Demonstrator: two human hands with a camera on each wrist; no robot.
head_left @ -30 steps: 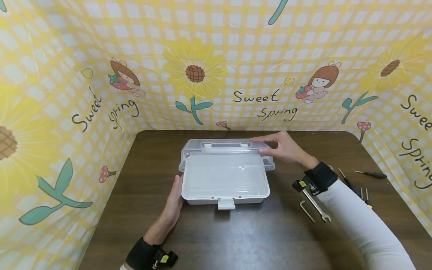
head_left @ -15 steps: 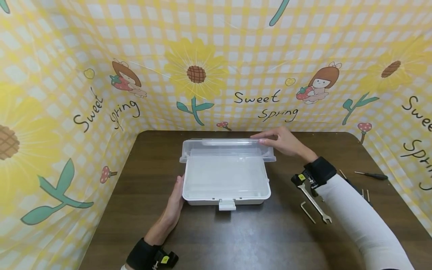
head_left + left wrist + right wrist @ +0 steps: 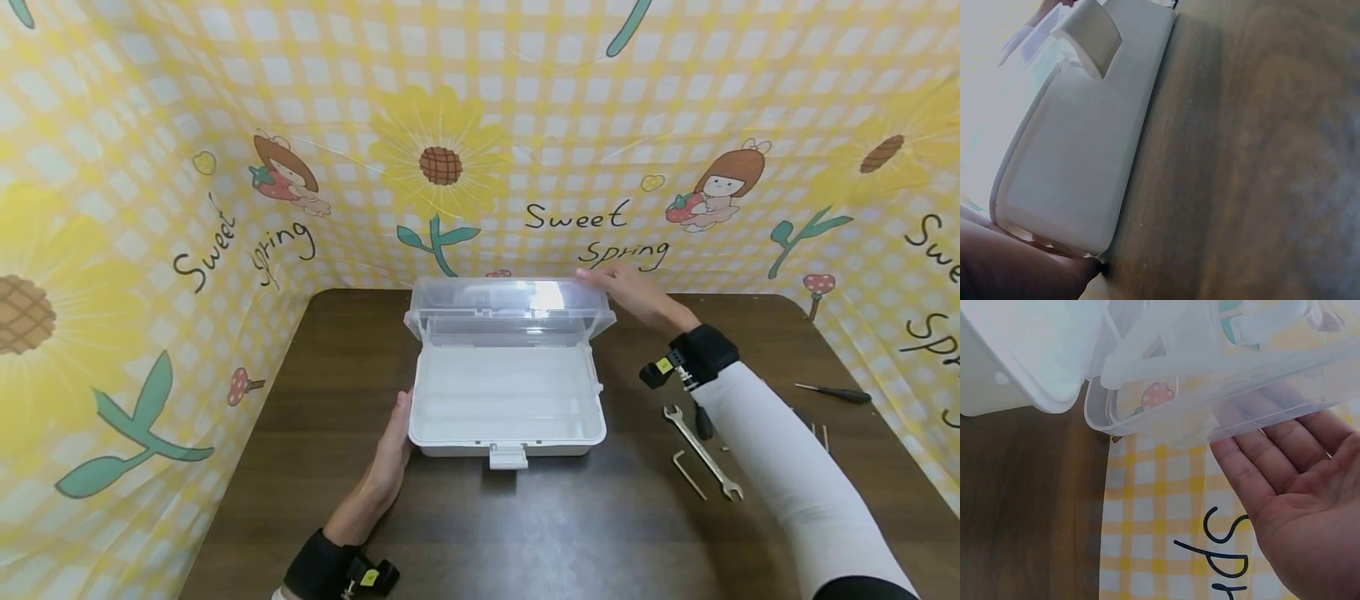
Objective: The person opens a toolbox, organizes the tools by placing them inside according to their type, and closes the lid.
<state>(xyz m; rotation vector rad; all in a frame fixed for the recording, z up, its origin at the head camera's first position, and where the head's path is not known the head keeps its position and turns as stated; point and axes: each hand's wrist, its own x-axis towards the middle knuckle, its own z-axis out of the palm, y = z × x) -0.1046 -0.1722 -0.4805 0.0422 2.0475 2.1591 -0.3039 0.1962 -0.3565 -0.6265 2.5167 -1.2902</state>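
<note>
A white plastic box (image 3: 510, 400) stands on the table with its clear lid (image 3: 487, 296) raised and tipped back. Nothing shows inside the box. At its front, the latch (image 3: 508, 457) sticks outward. My left hand (image 3: 392, 450) rests against the box's left side; in the left wrist view only part of that hand (image 3: 1029, 259) shows beside the box's end. My right hand (image 3: 630, 292) is at the lid's right upper edge. In the right wrist view its straight fingers (image 3: 1241, 462) lie behind the clear lid, touching it.
Right of the box lie an open-ended wrench (image 3: 703, 454) and a hex key (image 3: 690, 477). A black-handled screwdriver (image 3: 832, 392) lies farther right, and other tools are partly hidden beneath the right sleeve (image 3: 787, 475). A patterned cloth (image 3: 480, 125) hangs behind the table.
The lid has swung up and back from low over the box. My right hand has moved backward and up with it, its fingers straighter. The left hand has stayed at the box's side.
</note>
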